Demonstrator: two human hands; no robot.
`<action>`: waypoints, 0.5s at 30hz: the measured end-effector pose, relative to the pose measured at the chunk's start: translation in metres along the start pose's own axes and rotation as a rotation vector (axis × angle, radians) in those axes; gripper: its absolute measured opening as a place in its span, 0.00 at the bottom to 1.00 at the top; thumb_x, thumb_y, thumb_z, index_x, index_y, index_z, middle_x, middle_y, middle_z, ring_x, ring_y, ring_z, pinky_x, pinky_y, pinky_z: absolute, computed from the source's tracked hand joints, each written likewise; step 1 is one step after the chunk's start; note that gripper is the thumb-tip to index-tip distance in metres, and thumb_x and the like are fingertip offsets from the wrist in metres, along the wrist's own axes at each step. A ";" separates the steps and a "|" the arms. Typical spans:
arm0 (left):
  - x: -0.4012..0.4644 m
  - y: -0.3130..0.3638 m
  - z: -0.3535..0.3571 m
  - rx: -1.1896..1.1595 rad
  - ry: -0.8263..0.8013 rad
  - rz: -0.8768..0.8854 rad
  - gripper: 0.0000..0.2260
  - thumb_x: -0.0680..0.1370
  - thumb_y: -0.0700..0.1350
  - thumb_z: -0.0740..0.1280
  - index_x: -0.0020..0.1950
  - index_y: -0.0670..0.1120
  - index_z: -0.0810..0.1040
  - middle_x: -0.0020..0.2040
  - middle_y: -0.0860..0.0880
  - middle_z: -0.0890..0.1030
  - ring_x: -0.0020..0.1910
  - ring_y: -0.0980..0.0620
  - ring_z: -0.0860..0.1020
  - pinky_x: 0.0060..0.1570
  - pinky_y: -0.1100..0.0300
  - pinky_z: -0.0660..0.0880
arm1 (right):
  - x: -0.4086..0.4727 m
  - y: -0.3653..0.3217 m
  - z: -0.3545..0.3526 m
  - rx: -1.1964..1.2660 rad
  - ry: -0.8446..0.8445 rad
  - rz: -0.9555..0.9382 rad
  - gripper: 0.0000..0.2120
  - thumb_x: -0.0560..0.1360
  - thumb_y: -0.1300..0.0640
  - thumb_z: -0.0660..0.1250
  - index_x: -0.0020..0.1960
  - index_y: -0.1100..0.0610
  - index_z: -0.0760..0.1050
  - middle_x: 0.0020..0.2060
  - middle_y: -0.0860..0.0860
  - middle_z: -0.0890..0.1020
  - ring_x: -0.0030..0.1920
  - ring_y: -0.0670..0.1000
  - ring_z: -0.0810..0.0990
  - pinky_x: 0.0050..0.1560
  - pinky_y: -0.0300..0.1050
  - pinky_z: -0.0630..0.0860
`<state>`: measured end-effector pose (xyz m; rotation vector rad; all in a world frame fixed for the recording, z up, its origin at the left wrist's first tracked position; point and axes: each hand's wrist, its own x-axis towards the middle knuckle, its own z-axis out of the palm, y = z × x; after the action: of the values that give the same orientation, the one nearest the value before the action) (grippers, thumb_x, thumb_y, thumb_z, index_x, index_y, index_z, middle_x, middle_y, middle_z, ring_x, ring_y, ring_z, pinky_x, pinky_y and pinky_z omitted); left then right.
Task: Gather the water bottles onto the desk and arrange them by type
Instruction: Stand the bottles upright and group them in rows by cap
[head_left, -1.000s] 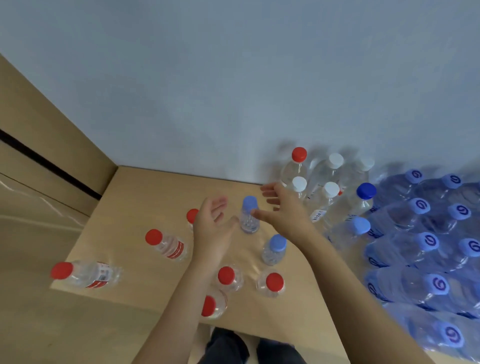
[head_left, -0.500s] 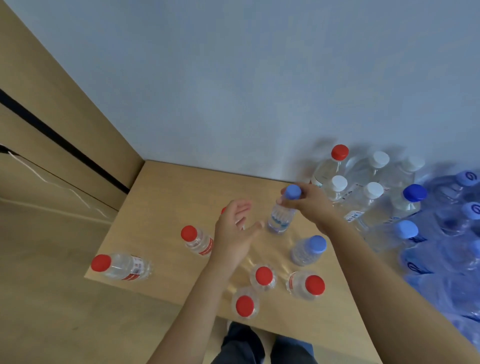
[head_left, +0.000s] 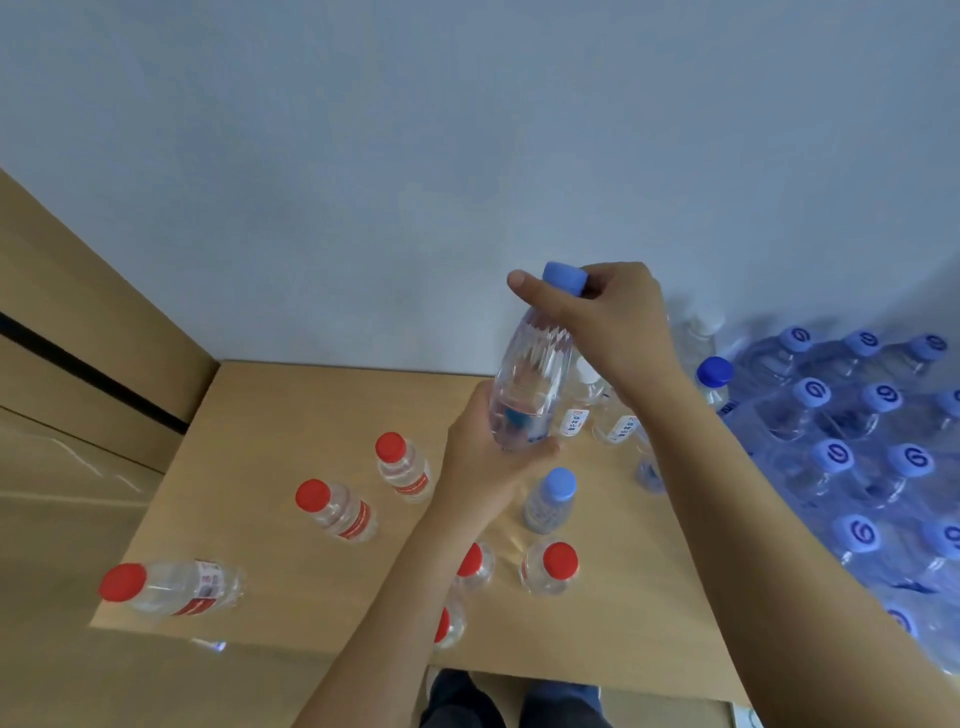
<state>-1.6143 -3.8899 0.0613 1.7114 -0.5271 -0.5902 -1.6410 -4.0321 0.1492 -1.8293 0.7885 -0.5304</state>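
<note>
Nearest, two red-capped bottles (head_left: 470, 564) half hidden behind the left forearm, a third (head_left: 550, 569) in full view on the desk (head_left: 260, 415), and at right a wrapped pack (head_left: 872, 467) of blue-capped bottles cut off by the edge. Farther in, a lifted blue-capped bottle (head_left: 530, 384) above the desk, cradled at its base by the left hand (head_left: 488, 457), gripped at the neck under the cap by the right hand (head_left: 608, 322). Behind that wrist, white-capped bottles (head_left: 576, 410) mostly hidden, labels blurred.

Pale blue-grey wall (head_left: 467, 156) — light wooden panelling (head_left: 78, 322) at left
</note>
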 end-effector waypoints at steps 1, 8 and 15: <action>0.000 0.003 0.003 -0.022 -0.003 0.006 0.19 0.67 0.40 0.78 0.50 0.56 0.75 0.40 0.64 0.81 0.39 0.63 0.80 0.36 0.69 0.75 | -0.002 -0.003 -0.002 0.004 0.020 -0.006 0.35 0.67 0.37 0.75 0.38 0.72 0.73 0.33 0.65 0.78 0.31 0.50 0.67 0.35 0.47 0.64; -0.006 0.033 -0.002 -0.169 -0.279 -0.030 0.12 0.65 0.41 0.75 0.46 0.45 0.78 0.33 0.51 0.79 0.32 0.54 0.78 0.32 0.63 0.73 | -0.009 -0.007 -0.012 0.596 -0.327 0.104 0.14 0.79 0.48 0.67 0.47 0.61 0.77 0.41 0.57 0.86 0.47 0.57 0.86 0.55 0.55 0.81; -0.010 0.054 -0.005 -0.256 -0.485 0.002 0.11 0.68 0.45 0.75 0.48 0.45 0.82 0.44 0.38 0.82 0.44 0.45 0.82 0.48 0.50 0.80 | -0.009 -0.019 -0.015 0.695 -0.380 0.107 0.13 0.79 0.49 0.67 0.42 0.58 0.75 0.34 0.56 0.81 0.33 0.56 0.81 0.38 0.49 0.80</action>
<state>-1.6205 -3.8914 0.1155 1.3226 -0.7575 -1.0361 -1.6521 -4.0302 0.1722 -1.1801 0.3681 -0.3145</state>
